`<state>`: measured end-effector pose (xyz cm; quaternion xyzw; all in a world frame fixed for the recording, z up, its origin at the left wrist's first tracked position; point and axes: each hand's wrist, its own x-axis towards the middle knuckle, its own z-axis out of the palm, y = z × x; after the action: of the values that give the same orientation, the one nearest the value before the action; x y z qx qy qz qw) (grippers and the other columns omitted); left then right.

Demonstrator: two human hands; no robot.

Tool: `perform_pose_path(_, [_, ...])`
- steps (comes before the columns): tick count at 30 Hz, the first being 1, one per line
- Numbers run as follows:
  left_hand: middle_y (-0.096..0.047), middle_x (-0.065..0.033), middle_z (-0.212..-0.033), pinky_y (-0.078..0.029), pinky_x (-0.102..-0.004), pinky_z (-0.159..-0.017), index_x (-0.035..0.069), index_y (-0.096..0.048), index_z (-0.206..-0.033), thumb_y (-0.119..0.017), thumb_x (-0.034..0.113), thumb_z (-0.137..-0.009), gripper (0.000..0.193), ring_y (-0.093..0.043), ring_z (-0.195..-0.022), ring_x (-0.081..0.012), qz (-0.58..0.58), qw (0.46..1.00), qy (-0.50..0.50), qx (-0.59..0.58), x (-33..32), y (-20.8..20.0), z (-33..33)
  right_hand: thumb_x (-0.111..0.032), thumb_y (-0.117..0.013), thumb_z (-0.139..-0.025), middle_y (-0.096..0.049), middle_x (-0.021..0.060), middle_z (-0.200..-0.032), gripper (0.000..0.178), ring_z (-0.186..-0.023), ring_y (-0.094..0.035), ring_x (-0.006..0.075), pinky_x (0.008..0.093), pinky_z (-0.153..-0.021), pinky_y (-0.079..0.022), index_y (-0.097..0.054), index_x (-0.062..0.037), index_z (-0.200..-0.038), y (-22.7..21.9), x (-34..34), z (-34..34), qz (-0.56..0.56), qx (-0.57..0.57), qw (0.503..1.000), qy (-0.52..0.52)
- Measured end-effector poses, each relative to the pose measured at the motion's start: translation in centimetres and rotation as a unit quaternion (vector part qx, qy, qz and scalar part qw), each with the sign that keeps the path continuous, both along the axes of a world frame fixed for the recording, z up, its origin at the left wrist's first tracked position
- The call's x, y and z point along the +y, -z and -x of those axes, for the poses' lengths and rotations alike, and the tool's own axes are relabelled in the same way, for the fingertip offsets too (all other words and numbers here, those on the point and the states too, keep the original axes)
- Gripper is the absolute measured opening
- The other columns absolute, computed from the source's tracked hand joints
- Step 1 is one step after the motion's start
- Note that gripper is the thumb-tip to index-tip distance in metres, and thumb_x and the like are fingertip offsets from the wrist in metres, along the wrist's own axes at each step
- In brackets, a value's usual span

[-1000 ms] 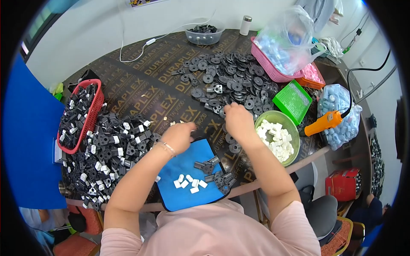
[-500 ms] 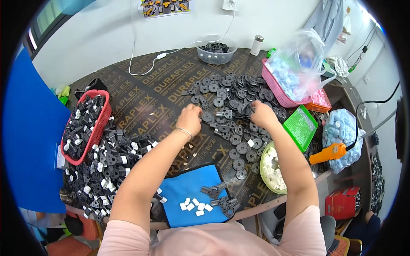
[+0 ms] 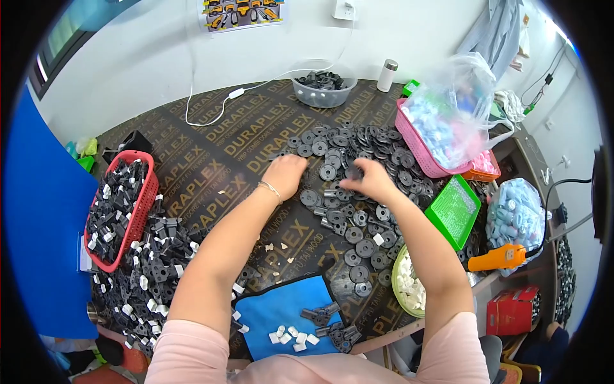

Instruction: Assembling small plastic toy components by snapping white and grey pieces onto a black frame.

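Picking over discs: seemingly the step in hand; black discs (image 3: 360,218) are spread across the worktop (image 3: 211,147) beyond the blue mat (image 3: 275,313).
Right hand (image 3: 373,181): a blurred dark piece (image 3: 352,171) appears pinched between thumb and fingers.
Left hand (image 3: 286,176): fingers are curled down; whether anything is held cannot be told.
Next move: a secure pinch seems called for.
Mat: white pieces (image 3: 293,331) are laid there.
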<state>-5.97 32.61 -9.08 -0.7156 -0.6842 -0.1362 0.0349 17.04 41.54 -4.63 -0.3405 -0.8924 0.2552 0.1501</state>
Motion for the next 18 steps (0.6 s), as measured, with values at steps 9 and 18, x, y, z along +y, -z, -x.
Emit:
perform_pose_path(9, [-0.059,-0.0265,-0.102,-0.045,-0.0438,-0.084,-0.003,-0.052,-0.102,-0.057,0.009,-0.080,0.026,-0.057,-0.099,-0.0411,-0.044,0.885,-0.351,-0.301,0.3,-0.4,7.7,-0.019,-0.069,-0.069,-0.060,0.0107,-0.091,0.033,-0.089,-0.060,0.0307,0.0413,-0.075,-0.050,-0.063,-0.0113,-0.101,-0.1,-1.3,0.5,-0.142,-0.171,0.971,-0.092])
perform_pose_path(18, [-0.055,-0.0119,-0.109,-0.043,-0.0412,-0.088,0.005,-0.054,-0.106,-0.042,0.009,-0.086,0.023,-0.051,-0.107,-0.0284,0.010,0.997,-0.069,0.019,1.5,2.5,5.0,-0.022,-0.072,-0.067,-0.060,0.0143,-0.078,0.027,-0.079,-0.059,0.0332,0.0385,-0.070,-0.048,-0.065,-0.0052,-0.087,-2.7,-2.3,-1.9,-0.003,-0.121,0.981,-0.151])
